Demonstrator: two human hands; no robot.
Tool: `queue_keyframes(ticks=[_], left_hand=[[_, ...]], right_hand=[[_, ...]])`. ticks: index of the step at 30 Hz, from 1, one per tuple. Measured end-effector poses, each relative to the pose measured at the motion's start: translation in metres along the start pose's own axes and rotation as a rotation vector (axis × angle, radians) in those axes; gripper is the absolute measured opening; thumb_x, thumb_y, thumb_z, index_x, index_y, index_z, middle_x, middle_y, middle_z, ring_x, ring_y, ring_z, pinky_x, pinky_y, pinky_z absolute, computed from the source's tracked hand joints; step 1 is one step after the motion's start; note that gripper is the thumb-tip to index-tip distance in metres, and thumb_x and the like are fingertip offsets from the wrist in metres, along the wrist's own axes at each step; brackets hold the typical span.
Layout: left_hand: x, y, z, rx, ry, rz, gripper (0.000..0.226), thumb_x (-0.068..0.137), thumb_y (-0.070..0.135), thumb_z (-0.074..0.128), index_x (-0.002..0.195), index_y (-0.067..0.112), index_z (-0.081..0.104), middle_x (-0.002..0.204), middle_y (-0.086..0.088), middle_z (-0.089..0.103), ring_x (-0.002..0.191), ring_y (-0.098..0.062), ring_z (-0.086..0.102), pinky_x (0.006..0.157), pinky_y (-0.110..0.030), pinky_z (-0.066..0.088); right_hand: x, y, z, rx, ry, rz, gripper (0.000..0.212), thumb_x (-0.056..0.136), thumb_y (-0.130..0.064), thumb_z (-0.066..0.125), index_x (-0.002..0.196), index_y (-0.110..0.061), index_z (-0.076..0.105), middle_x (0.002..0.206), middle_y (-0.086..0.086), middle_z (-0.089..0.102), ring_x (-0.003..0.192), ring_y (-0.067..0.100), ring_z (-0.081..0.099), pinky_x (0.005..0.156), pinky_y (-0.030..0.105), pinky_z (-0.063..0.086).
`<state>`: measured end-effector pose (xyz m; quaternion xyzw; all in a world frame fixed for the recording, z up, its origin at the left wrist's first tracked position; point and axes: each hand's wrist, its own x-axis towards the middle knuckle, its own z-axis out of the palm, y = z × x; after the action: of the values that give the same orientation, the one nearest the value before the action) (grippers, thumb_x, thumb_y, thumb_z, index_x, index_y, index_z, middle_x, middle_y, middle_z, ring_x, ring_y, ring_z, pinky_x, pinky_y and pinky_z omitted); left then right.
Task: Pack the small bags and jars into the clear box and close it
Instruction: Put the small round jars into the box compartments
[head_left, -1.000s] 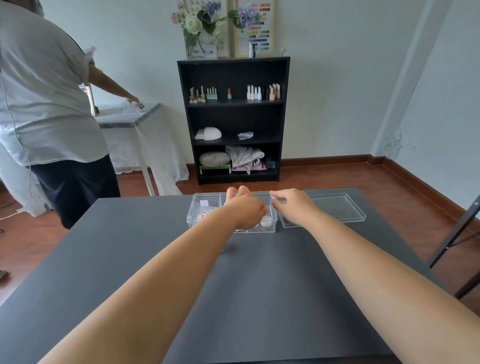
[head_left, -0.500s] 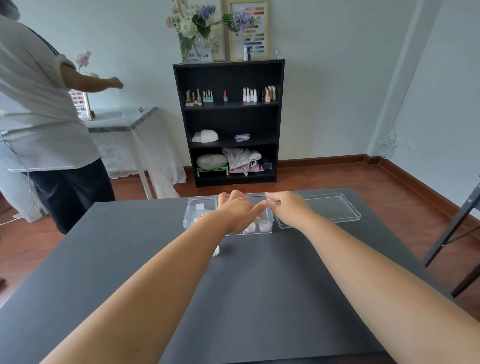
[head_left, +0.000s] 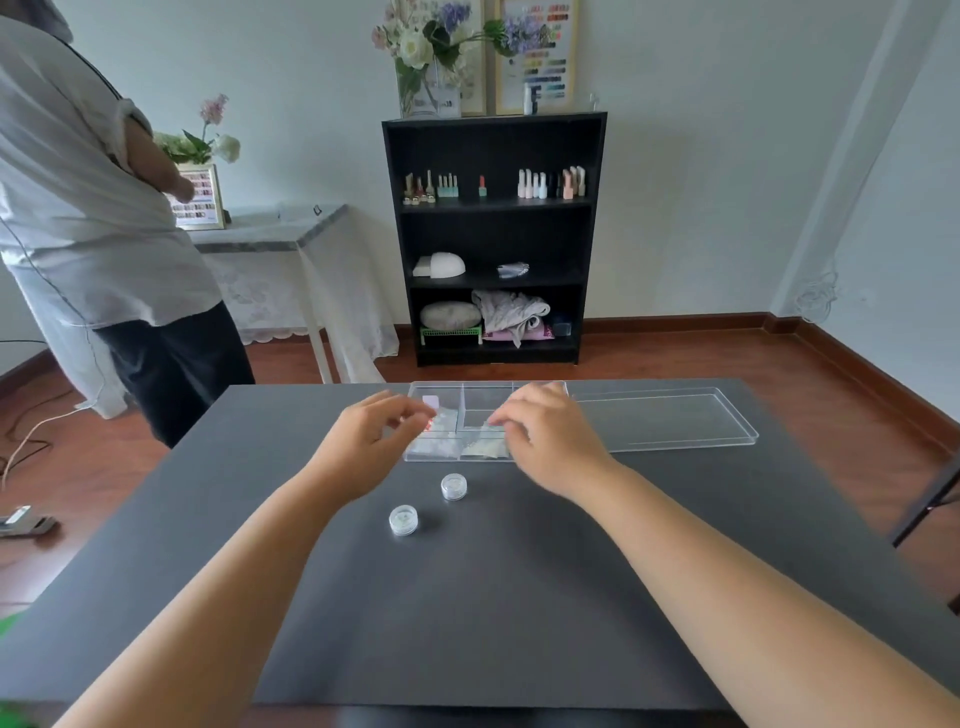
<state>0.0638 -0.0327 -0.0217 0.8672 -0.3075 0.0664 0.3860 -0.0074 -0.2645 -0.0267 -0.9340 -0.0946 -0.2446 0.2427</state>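
Observation:
The clear box (head_left: 537, 387), split into compartments, stands open at the far side of the dark table. Small bags (head_left: 483, 448) lie in its front compartments. Its clear lid (head_left: 727, 418) lies flat just right of it. Two small round jars sit on the table in front of the box, one nearer the box (head_left: 453, 487) and one closer to me (head_left: 403, 520). My left hand (head_left: 366, 444) hovers at the box's left end with its fingers curled apart and nothing seen in it. My right hand (head_left: 553, 436) covers the box's right part, fingertips at a small bag; the grip is blurred.
Another person (head_left: 88, 223) stands past the table's far left corner, beside a side table (head_left: 270, 228). A black shelf unit (head_left: 493, 239) stands against the back wall. A dark chair frame (head_left: 930, 499) reaches in at the table's right edge.
My hands have drawn apart and lowered over the box. The two jars now show on the table in front of it. The other person's arm has come down.

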Motion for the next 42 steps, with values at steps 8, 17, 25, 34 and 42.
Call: queue_keyframes(ticks=[8, 17, 25, 34, 42], left_hand=[[-0.049, -0.025, -0.005, 0.126, -0.317, -0.071, 0.023, 0.076, 0.051, 0.07, 0.099, 0.047, 0.067, 0.1, 0.021, 0.056, 0.093, 0.007, 0.056, 0.073, -0.009, 0.039], [-0.051, -0.018, -0.003, 0.109, -0.428, -0.069, 0.033, 0.073, 0.061, 0.069, 0.103, 0.047, 0.069, 0.097, 0.02, 0.055, 0.088, 0.005, 0.054, 0.072, -0.009, 0.041], [-0.046, -0.01, 0.003, 0.118, -0.409, -0.048, 0.027, 0.075, 0.04, 0.077, 0.101, 0.041, 0.072, 0.093, 0.015, 0.057, 0.082, 0.007, 0.056, 0.072, -0.006, 0.041], [0.016, 0.04, 0.017, 0.092, -0.177, 0.105, 0.028, 0.083, 0.03, 0.072, 0.109, 0.037, 0.065, 0.103, 0.02, 0.056, 0.071, 0.005, 0.061, 0.063, -0.008, 0.043], [0.082, 0.07, 0.067, 0.026, -0.138, 0.019, 0.03, 0.071, 0.028, 0.078, 0.092, 0.031, 0.057, 0.092, 0.017, 0.061, 0.067, -0.001, 0.058, 0.055, -0.017, 0.042]], right_hand=[[-0.016, -0.035, 0.044, 0.028, -0.22, -0.099, 0.024, 0.09, -0.016, 0.057, 0.109, -0.012, 0.071, 0.103, 0.005, 0.062, 0.104, 0.023, 0.05, 0.084, 0.036, 0.045], [-0.023, -0.028, 0.053, 0.069, -0.292, 0.062, 0.024, 0.089, -0.019, 0.062, 0.112, -0.017, 0.069, 0.113, 0.004, 0.061, 0.108, 0.019, 0.054, 0.087, 0.029, 0.044], [-0.04, -0.009, 0.038, 0.173, -0.307, 0.13, 0.027, 0.087, -0.018, 0.064, 0.113, -0.024, 0.07, 0.1, -0.01, 0.056, 0.089, 0.009, 0.055, 0.079, 0.013, 0.04], [-0.033, 0.02, -0.019, 0.206, -0.03, 0.086, 0.029, 0.079, -0.017, 0.076, 0.106, -0.027, 0.07, 0.09, -0.017, 0.062, 0.076, 0.0, 0.056, 0.068, 0.009, 0.04], [0.007, 0.059, -0.049, 0.249, 0.027, 0.37, 0.026, 0.078, -0.03, 0.074, 0.094, -0.037, 0.056, 0.094, -0.021, 0.068, 0.077, 0.006, 0.056, 0.066, 0.022, 0.043]])
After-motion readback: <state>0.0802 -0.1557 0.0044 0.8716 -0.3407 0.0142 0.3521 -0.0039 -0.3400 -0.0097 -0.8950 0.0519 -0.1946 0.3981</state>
